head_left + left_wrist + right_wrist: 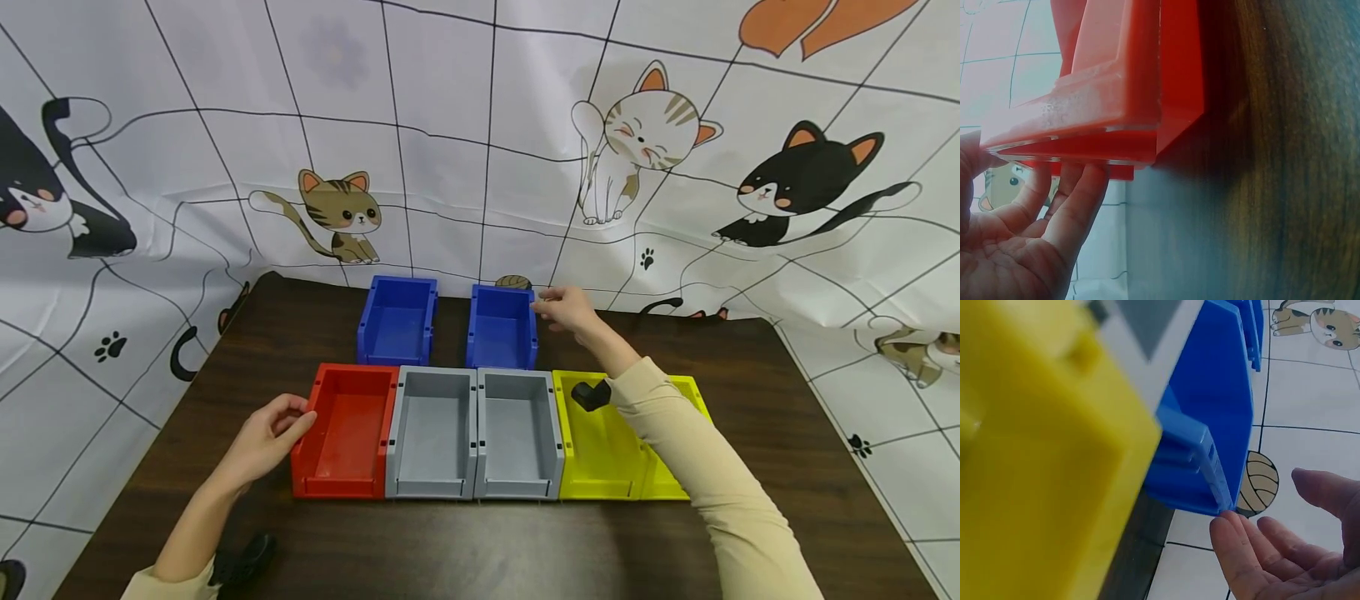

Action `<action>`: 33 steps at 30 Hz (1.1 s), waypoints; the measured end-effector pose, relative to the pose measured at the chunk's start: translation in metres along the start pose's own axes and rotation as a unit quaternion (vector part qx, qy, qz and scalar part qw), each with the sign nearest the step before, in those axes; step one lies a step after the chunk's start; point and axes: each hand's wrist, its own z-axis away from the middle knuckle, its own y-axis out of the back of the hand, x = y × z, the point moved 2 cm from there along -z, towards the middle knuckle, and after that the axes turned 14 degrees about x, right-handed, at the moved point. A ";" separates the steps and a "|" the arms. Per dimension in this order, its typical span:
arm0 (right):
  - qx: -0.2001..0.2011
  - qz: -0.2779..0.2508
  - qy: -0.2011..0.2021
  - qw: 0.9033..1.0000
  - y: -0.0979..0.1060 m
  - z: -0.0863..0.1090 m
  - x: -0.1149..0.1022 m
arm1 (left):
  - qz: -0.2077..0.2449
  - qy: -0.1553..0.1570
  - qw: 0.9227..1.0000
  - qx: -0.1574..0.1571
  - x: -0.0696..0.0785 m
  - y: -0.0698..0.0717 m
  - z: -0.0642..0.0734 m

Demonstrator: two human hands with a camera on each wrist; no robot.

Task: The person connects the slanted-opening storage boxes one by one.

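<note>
At the left end of the front row, my left hand (262,442) holds the left wall of a red bin (351,425). In the left wrist view its thumb lies at the wall's edge and the fingers (1085,194) against the outer side. My right hand (567,311) reaches over the yellow bins to the right blue bin (504,321). Its fingertips (1225,531) touch that bin's right wall near the back corner, while the thumb stands apart. Another blue bin (397,321) stands to the left, with a gap between the two.
Two grey bins (433,429) sit side by side, touching the red one. Right of them come two yellow bins (600,442), partly hidden by the right sleeve (697,450). All stand on a dark wooden table (480,550) before a white cat-print cloth (450,167).
</note>
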 end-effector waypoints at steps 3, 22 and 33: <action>0.014 -0.011 -0.028 0.999 -0.007 -0.007 -0.005 | 0.002 0.000 1.000 0.000 0.000 0.000 0.000; 0.021 0.019 -0.118 0.993 -0.027 -0.031 -0.001 | -0.006 0.001 1.000 0.007 0.002 0.001 0.001; 0.033 0.033 -0.087 0.995 -0.020 -0.031 -0.006 | -0.032 0.002 0.999 0.023 -0.002 0.008 0.004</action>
